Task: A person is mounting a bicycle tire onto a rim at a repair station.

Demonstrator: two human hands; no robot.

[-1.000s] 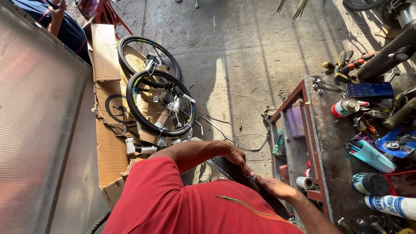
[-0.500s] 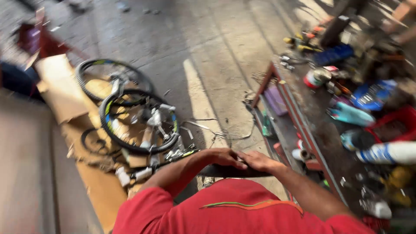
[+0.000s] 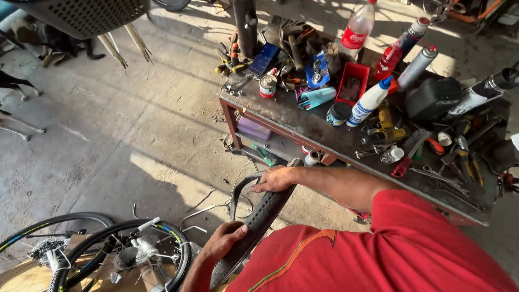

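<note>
Tyre (image 3: 258, 216) runs between both hands: left hand (image 3: 226, 240) at its near end, right hand (image 3: 277, 179) at its far end. Surface (image 3: 303, 127) to the right, beyond the right hand; tin (image 3: 267, 86), squeeze bottle (image 3: 370, 101) and spanners (image 3: 439, 176) on it. Bicycle wheels (image 3: 108, 254) on the floor, left of the left hand.

Clear bottle (image 3: 358, 25): red label, bench's far edge.
Tin can (image 3: 268, 86): red-and-white label.
White squeeze bottle (image 3: 370, 101): blue cap, printed label.

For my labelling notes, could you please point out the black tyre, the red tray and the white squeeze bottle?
black tyre (image 3: 263, 216), head view, tread.
red tray (image 3: 352, 82), head view, inside.
white squeeze bottle (image 3: 365, 106), head view, body.
</note>
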